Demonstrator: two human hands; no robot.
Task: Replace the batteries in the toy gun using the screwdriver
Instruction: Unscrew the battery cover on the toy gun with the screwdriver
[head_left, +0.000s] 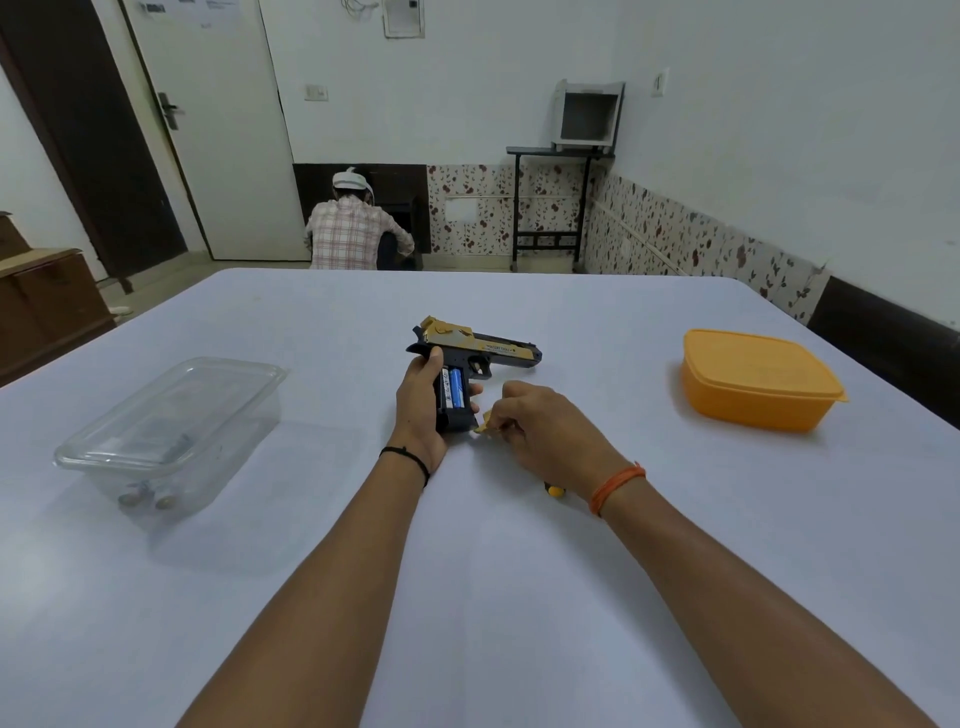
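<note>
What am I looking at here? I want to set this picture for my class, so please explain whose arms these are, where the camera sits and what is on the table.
There is no machine: a person wears a camera on the head, looking down at their own arms. The left hand grips a black-and-gold toy gun by its handle, whose open compartment shows batteries. The right hand pinches a small yellow piece. A screwdriver peeks from under that wrist. On the white table stand a clear lidded container and an orange lidded box.

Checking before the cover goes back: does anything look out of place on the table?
Nothing damaged or spilled. The toy gun lies with its grip open, batteries exposed. The screwdriver is mostly hidden under the right wrist and could get knocked.
</note>
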